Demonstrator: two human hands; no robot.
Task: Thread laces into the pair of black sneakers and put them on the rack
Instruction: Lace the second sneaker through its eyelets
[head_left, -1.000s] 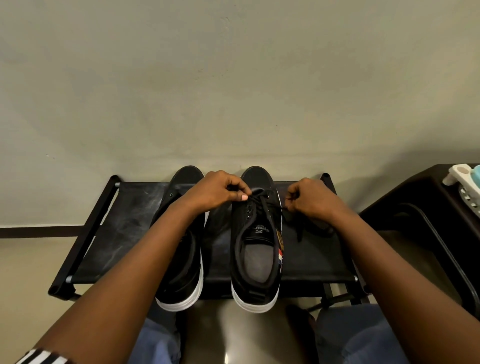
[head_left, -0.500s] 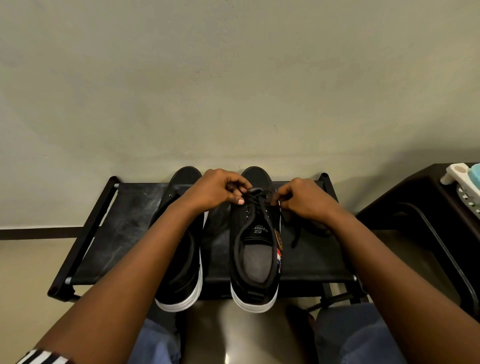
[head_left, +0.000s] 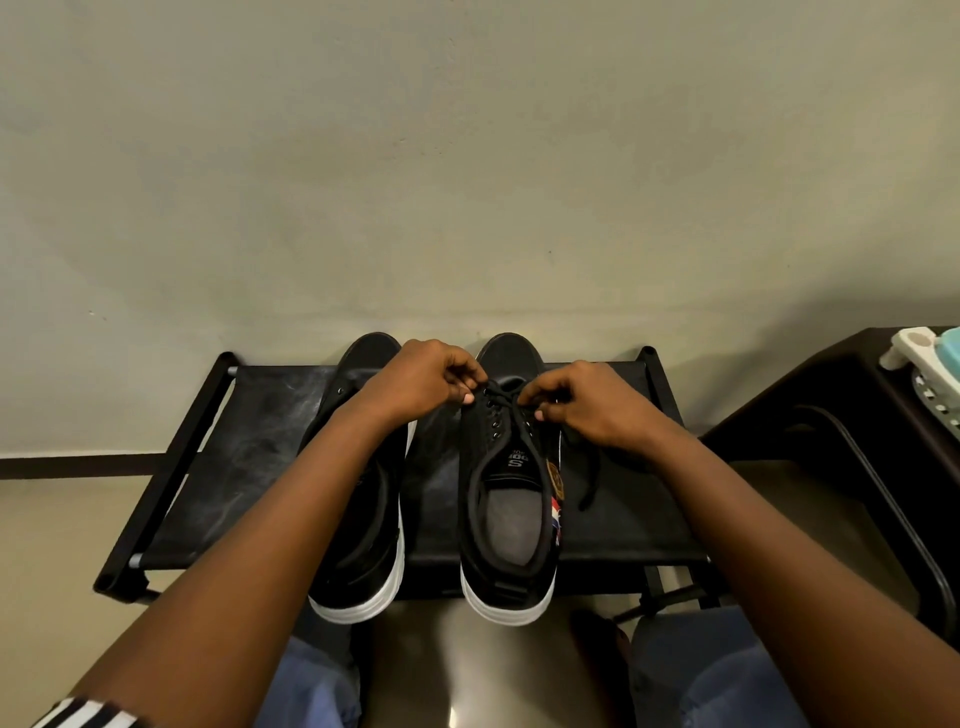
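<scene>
A home entryway, by the signs: a low black fabric-shelved shoe rack (head_left: 270, 457) against a plain beige wall (head_left: 467, 182), dark brown side table (head_left: 810, 415) alongside.

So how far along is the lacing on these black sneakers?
Both sneakers already sit on the rack. In hand: the left hand and right hand each pinch the lace at the front eyelets of the right sneaker; one lace end trails onto the rack. Left: its upper eyelets, which look empty. The arm hides the left sneaker's lacing.
</scene>
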